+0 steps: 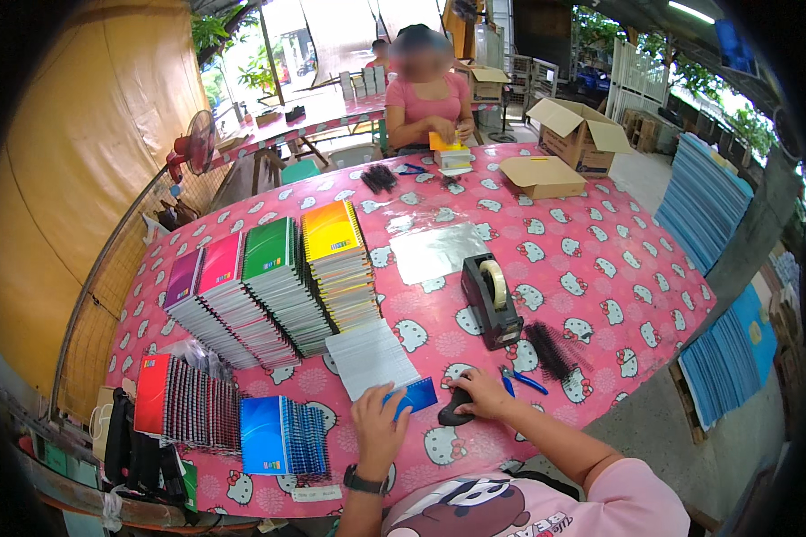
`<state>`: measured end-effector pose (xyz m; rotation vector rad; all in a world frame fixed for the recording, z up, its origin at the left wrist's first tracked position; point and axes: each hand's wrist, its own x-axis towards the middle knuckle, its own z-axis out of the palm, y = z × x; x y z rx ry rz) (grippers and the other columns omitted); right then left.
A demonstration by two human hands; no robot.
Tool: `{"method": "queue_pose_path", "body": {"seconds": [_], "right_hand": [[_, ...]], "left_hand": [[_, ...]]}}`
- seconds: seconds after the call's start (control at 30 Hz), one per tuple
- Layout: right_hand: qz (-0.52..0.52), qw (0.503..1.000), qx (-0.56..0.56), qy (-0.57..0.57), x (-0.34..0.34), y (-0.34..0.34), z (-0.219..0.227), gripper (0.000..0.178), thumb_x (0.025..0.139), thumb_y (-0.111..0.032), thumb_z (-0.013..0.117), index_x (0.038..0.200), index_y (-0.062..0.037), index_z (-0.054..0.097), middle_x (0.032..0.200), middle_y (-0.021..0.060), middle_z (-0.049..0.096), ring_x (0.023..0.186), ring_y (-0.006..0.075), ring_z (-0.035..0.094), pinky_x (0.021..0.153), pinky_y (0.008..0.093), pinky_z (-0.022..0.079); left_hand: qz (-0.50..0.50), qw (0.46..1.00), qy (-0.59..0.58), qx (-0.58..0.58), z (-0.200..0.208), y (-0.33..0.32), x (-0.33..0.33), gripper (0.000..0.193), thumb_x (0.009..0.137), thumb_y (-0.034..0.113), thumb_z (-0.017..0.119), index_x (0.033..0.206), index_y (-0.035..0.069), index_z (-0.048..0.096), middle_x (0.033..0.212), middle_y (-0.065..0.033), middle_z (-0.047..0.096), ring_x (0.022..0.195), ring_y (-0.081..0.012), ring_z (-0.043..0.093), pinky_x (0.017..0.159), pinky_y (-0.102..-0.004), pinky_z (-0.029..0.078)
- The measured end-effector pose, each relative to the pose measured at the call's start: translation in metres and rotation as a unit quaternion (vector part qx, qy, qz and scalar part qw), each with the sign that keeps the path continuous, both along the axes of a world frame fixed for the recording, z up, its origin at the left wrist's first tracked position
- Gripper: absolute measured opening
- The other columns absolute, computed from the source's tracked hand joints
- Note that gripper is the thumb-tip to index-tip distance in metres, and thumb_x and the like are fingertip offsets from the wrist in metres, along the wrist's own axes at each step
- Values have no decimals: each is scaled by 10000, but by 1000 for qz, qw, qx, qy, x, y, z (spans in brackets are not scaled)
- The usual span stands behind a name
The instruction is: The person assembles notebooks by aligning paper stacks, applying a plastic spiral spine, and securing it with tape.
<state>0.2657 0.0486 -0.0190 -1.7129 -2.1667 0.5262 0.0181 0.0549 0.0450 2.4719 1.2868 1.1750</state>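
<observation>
A notebook with white pages [372, 360] and a blue cover [418, 394] lies on the table in front of me. My left hand [378, 422] grips the left part of that cover between thumb and fingers. Fingers of my right hand [484, 394] are wrapped round a small black stapler-like tool [455, 409], which rests on the table to the right of the notebook. Blue-handled pliers [527, 381] lie just beyond my right wrist. Past them are loose black binding coils [551, 351] and a black tape dispenser [493, 304] with a roll of tape.
Tall stacks of yellow [331, 231], green [270, 243], pink [221, 261] and purple notebooks [184, 277] stand left. Nearer are red [155, 385] and blue notebooks [264, 434]. A clear plastic sheet [443, 251] lies mid-table. Across sits a person handling a yellow item, beside cardboard boxes [575, 134].
</observation>
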Motion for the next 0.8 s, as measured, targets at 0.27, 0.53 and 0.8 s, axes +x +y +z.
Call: {"method": "queue_pose_path", "body": {"seconds": [0.27, 0.53, 0.8], "right_hand": [[-58, 998, 23, -14, 32, 30, 4, 410, 720, -85, 680, 1113, -146, 585, 1110, 126, 525, 1092, 327, 458, 873, 409, 415], [-45, 974, 222, 23, 3, 25, 44, 407, 714, -114, 674, 1105, -94, 567, 1145, 119, 544, 1115, 305, 457, 906, 431, 387], [119, 961, 66, 243, -52, -12, 31, 386, 699, -167, 740, 1025, -48, 572, 949, 114, 584, 888, 280, 562, 783, 369, 440]], "left_hand": [[35, 993, 110, -27, -36, 29, 14, 476, 711, 177, 698, 1163, 115, 562, 1185, -44, 527, 1089, -243, 463, 907, -432, 324], [10, 999, 35, 22, -29, 41, 6, 312, 701, 123, 675, 1008, 95, 629, 955, -50, 618, 909, -241, 551, 774, -358, 415], [-58, 988, 84, -118, -33, -13, 17, 165, 719, 73, 632, 883, 94, 639, 809, -87, 610, 791, -279, 565, 709, -410, 417]]}}
